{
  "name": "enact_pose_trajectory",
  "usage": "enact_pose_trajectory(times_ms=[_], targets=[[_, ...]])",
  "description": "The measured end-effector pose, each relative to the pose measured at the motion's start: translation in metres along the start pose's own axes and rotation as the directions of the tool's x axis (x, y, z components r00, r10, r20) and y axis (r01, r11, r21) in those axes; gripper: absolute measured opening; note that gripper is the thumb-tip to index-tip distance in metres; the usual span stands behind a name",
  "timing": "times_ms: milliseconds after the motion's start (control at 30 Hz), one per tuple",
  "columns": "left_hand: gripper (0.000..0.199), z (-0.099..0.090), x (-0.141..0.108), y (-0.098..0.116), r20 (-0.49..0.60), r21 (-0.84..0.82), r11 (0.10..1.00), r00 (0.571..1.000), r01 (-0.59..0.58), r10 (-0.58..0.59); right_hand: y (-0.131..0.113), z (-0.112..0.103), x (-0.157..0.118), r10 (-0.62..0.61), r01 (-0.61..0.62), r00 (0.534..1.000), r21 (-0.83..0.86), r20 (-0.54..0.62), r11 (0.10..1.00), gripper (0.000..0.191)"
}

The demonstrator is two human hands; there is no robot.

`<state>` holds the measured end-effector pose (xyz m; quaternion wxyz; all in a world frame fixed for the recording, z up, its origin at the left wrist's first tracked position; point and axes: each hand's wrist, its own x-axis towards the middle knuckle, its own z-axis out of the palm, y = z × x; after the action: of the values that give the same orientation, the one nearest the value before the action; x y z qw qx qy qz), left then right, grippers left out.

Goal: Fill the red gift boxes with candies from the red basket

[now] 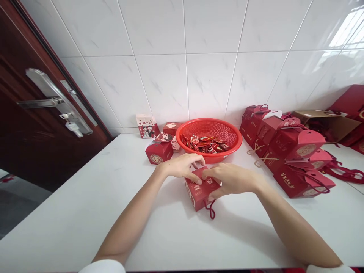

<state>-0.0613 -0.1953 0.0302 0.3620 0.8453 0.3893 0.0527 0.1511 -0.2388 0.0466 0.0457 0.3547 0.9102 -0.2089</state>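
Observation:
A red cardboard gift box (199,195) with gold print lies on the white table in front of me. A dark red cord handle (212,212) hangs from its near end onto the table. My left hand (183,167) grips the box at its far left, thumb on the top face and fingers curled over the far edge. From the right, my right hand (231,180) holds it, fingers bent onto the top and thumb low at the near side. Just behind the box stands a red plastic basket (209,157) with several wrapped sweets (205,144) in it.
Left of the basket are a small red box (159,151) and a printed card box (147,127). Several red gift boxes (295,146) are stacked at the right, near an open brown carton (315,115). A tiled wall (159,83) borders the table; a door (25,125) is at left.

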Motion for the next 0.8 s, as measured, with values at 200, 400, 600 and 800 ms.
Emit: enact_pose_trajectory(times_ms=[200,400,600,800], targets=[[0.035,0.006,0.009,-0.006,0.123,-0.113,0.990,0.987,-0.089,0.102,0.015,-0.005,-0.007,0.060,-0.060,0.998,0.013,0.020,0.998,0.034],[0.040,0.014,0.010,0.004,0.078,-0.068,0.993,0.993,0.095,-0.090,0.031,-0.017,-0.023,0.267,-0.268,0.963,-0.047,-0.029,0.962,0.024],[0.038,0.020,0.007,0.016,-0.039,0.123,0.977,0.984,0.176,-0.172,0.052,0.000,-0.035,-0.074,0.041,0.991,0.283,0.110,0.958,0.019],[0.039,0.019,0.009,0.011,-0.047,0.169,0.977,0.991,0.128,-0.122,0.069,0.048,-0.026,-0.155,0.080,0.987,0.690,0.046,0.719,0.027]])
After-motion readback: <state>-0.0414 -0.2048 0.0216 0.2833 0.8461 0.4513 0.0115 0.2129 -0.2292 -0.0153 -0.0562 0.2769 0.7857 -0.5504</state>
